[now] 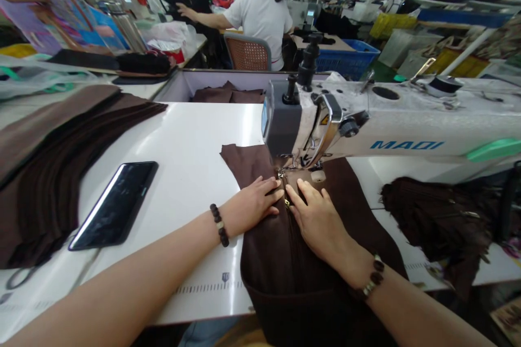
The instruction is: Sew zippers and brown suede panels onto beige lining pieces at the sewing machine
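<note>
A dark brown fabric piece (268, 260) lies under the needle area of a white sewing machine (407, 130) and hangs over the table's front edge. A zipper (290, 222) with a small metal pull runs down its middle. My left hand (256, 198) rests on the fabric just left of the zipper, fingers stretched toward the presser foot (280, 173). On the other side, my right hand (317, 217) lies with fingers spread on the fabric, its fingertips close to the zipper and the foot. Both hands press from above; neither grips anything.
A smartphone (116, 203) lies on the white table (191, 173) at left, beside stacked brown fabric pieces (52, 173). More brown pieces (443, 222) are heaped right of the machine. Beyond the table, a person in a white shirt (262, 21) sits on a chair (248, 53).
</note>
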`<state>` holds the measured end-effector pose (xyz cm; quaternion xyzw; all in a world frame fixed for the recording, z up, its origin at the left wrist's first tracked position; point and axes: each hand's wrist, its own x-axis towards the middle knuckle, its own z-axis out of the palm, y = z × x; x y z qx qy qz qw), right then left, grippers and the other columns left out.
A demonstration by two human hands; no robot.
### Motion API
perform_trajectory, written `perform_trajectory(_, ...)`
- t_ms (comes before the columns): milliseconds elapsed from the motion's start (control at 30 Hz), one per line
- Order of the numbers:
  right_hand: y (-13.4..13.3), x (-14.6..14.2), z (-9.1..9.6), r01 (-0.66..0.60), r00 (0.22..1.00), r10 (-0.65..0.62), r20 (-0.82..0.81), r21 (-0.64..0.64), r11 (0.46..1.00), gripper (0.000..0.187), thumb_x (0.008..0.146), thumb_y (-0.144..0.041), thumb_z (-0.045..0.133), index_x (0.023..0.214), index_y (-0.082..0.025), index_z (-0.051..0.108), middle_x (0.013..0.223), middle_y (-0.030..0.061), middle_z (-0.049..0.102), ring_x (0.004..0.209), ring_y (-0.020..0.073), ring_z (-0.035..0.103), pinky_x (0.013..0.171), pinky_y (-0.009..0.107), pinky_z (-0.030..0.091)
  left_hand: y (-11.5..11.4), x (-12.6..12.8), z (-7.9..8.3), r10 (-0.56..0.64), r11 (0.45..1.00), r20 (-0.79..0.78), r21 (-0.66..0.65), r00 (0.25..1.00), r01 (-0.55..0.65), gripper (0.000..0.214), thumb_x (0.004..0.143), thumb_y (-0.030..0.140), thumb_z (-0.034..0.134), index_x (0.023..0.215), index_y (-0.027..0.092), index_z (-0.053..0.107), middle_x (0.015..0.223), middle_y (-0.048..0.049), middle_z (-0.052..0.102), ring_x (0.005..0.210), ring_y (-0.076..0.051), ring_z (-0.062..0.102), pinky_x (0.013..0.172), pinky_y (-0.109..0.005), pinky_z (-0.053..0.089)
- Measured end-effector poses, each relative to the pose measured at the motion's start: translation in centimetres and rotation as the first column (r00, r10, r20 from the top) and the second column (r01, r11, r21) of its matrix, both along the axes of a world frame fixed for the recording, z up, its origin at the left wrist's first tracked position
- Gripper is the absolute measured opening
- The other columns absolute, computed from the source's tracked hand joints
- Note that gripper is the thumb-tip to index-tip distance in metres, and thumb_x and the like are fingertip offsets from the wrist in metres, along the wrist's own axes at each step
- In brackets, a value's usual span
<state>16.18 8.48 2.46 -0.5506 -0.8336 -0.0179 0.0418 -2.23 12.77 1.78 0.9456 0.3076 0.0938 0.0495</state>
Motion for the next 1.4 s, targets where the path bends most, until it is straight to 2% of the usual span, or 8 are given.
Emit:
perform_trajectory(467, 0.1, 0.0, -0.4, 0.011, 0.994, -0.006, -0.109, 0.044, 0.999, 0.038, 0.087, -0.019, 0.042, 0.124, -0.017, 0.049, 0.126, 0.0155, 0.046, 0.114, 0.0290, 0.042, 0.093, 0.051, 0.035, 0.4, -0.2, 0.4, -0.018, 1.000, 0.002, -0.014, 1.000, 0.018, 0.036, 0.088, 0.030, 0.049, 0.118, 0.010, 0.049, 0.118, -0.0146, 0.050, 0.112, -0.024, 0.049, 0.101, -0.043, 0.035)
perform_trajectory(667, 0.8, 1.3, 0.2, -0.145, 0.922, 0.117, -0.369, -0.049, 0.988, 0.027, 0.087, -0.015, 0.040, 0.105, -0.020, 0.059, 0.115, 0.0095, 0.050, 0.110, 0.0215, 0.044, 0.099, 0.048, 0.031, -3.9, -1.1, 1.8, 0.024, 0.993, 0.063, -0.116, 0.998, -0.016, 0.036, 0.083, 0.034, 0.056, 0.111, 0.011, 0.055, 0.114, -0.0133, 0.055, 0.106, -0.024, 0.054, 0.099, -0.042, 0.038)
perform_trajectory(867, 1.8, 0.9, 1.2, -0.168, 0.920, 0.100, -0.379, -0.151, 0.974, 0.025, 0.082, -0.011, 0.046, 0.099, -0.021, 0.061, 0.113, 0.0075, 0.049, 0.109, 0.0213, 0.043, 0.097, 0.047, 0.032, -8.1, -3.2, 3.2, -0.055, 0.932, 0.149, -0.347, 0.987, 0.104, 0.050, 0.078, 0.048, 0.056, 0.116, 0.015, 0.054, 0.112, -0.0112, 0.060, 0.113, -0.025, 0.051, 0.106, -0.049, 0.026)
perform_trajectory(1033, 1.9, 0.7, 1.8, -0.163, 0.914, 0.071, -0.399, -0.202, 0.966, 0.021, 0.081, -0.015, 0.052, 0.096, -0.024, 0.064, 0.119, 0.0080, 0.045, 0.115, 0.0236, 0.039, 0.098, 0.053, 0.028, -9.0, -4.0, 3.3, -0.084, 0.914, 0.212, -0.373, 0.974, 0.160, 0.044, 0.083, 0.047, 0.051, 0.115, 0.017, 0.055, 0.111, -0.0097, 0.061, 0.114, -0.023, 0.050, 0.108, -0.047, 0.021)
perform_trajectory(1133, 1.9, 1.3, 1.8, -0.233, 0.877, 0.107, -0.468, -0.218, 0.948, 0.012, 0.083, -0.022, 0.053, 0.082, -0.021, 0.065, 0.119, 0.0076, 0.045, 0.116, 0.0223, 0.040, 0.099, 0.050, 0.029, -9.6, -4.5, 3.6, -0.082, 0.909, 0.215, -0.383, 0.973, 0.162, 0.034, 0.088, 0.038, 0.047, 0.115, 0.018, 0.054, 0.111, -0.0074, 0.061, 0.115, -0.021, 0.049, 0.110, -0.044, 0.020)
perform_trajectory(1200, 1.6, 2.0, 1.6, -0.239, 0.855, 0.112, -0.506, -0.194, 0.951, 0.021, 0.085, -0.025, 0.050, 0.069, -0.017, 0.061, 0.116, 0.0082, 0.048, 0.112, 0.0203, 0.045, 0.098, 0.044, 0.033, -10.2, -5.0, 3.9, -0.083, 0.908, 0.224, -0.385, 0.971, 0.166, 0.029, 0.090, 0.023, 0.043, 0.117, 0.020, 0.052, 0.113, -0.0046, 0.060, 0.117, -0.018, 0.048, 0.111, -0.040, 0.019)
perform_trajectory(1267, 0.7, 2.8, 1.3, -0.180, 0.862, 0.085, -0.500, -0.144, 0.973, 0.025, 0.086, -0.023, 0.047, 0.063, -0.015, 0.054, 0.115, 0.0099, 0.051, 0.108, 0.0198, 0.048, 0.097, 0.040, 0.036, -11.0, -5.6, 4.2, -0.095, 0.918, 0.232, -0.356, 0.968, 0.175, 0.041, 0.082, 0.009, 0.040, 0.120, 0.021, 0.048, 0.119, -0.0027, 0.057, 0.120, -0.015, 0.044, 0.111, -0.037, 0.019)
perform_trajectory(1400, -3.6, 4.0, 1.2, -0.208, 0.851, 0.112, -0.513, -0.133, 0.969, 0.012, 0.087, -0.024, 0.044, 0.087, -0.016, 0.054, 0.126, 0.0118, 0.046, 0.118, 0.0199, 0.042, 0.099, 0.038, 0.036, -12.5, -6.4, 4.1, -0.144, 0.943, 0.085, -0.289, 0.986, 0.163, 0.067, 0.065, 0.002, 0.041, 0.129, 0.021, 0.039, 0.137, -0.0031, 0.039, 0.129, -0.018, 0.030, 0.111, -0.042, 0.018)
